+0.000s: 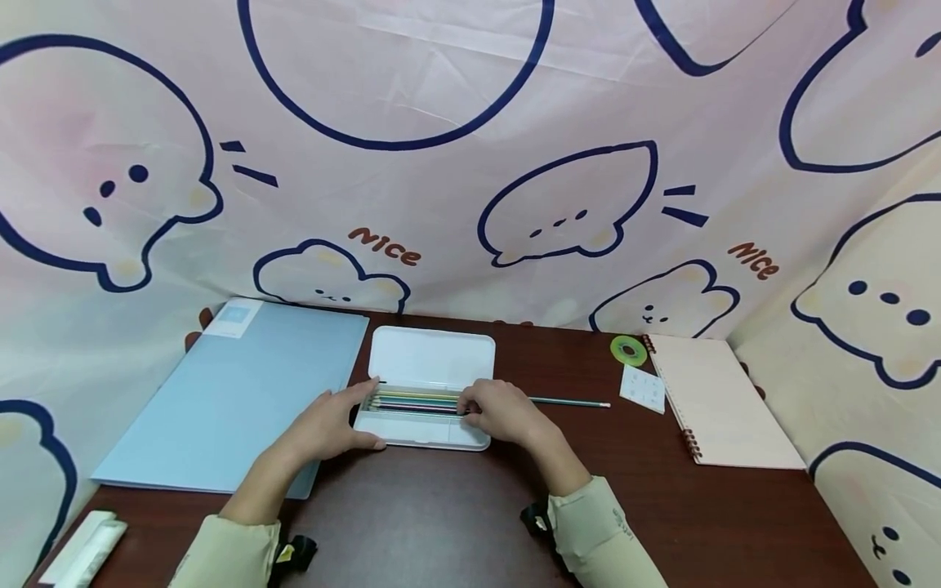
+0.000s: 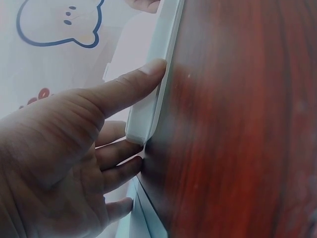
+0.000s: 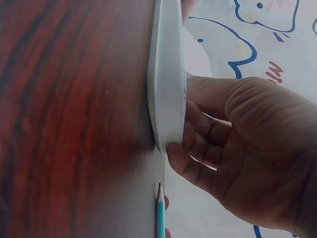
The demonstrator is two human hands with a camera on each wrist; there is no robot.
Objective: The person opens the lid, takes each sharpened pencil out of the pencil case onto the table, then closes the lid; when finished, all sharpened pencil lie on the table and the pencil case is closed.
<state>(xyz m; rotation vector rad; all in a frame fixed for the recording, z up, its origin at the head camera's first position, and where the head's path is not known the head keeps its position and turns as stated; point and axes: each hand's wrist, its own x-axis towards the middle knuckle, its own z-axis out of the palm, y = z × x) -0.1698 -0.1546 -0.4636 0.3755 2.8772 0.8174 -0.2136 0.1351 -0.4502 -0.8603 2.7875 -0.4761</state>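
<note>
A white pencil case [image 1: 432, 359] lies with its lid laid back, and several coloured pencils [image 1: 415, 402] rest in it side by side. My left hand [image 1: 331, 425] holds the case's left end, thumb along the front wall [image 2: 143, 109] and fingers at the end. At the right end, my right hand [image 1: 500, 412] reaches in with curled fingers and pinches at the pencils' ends; how many are between the fingertips is hidden. In the right wrist view its lower finger touches the case's end wall [image 3: 168, 99]. One teal pencil [image 1: 569, 402] lies on the table just right of the hand.
A light blue folder [image 1: 243, 392] lies left of the case. To the right are a green roll of tape [image 1: 628, 350], a small white card [image 1: 643, 389] and a spiral notebook [image 1: 724, 400]. White-and-green slim items [image 1: 86, 549] lie at the front left of the brown table [image 1: 412, 523].
</note>
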